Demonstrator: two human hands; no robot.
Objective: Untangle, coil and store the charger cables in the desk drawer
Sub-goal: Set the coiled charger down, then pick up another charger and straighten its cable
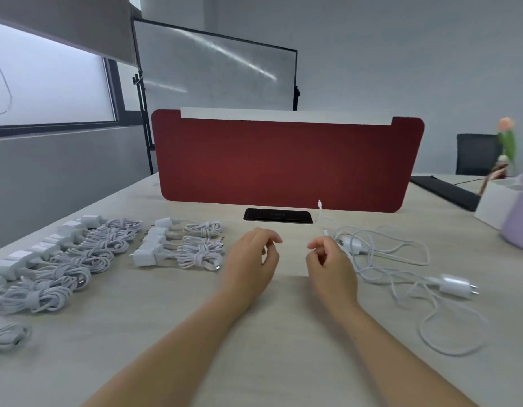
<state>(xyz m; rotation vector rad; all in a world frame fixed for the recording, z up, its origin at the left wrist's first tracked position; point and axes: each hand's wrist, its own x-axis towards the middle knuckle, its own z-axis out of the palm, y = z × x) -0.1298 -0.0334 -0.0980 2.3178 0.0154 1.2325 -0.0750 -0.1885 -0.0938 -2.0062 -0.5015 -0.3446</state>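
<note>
Head view: coiled bundles (195,255) left, tangled cables (352,245) right. Left hand (251,255) loosely curled, empty. Right hand (332,264) curled beside cable end, pinch unclear. Untangling step; next, grip one end, pull free.

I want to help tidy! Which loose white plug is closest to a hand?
The nearer plug, lying just beside the right hand. The far plug lies well off to the right, and the plugs on the left already have coiled cables.

text: none legible | labels: none | brands: none | numbers: none | signs: none
</note>
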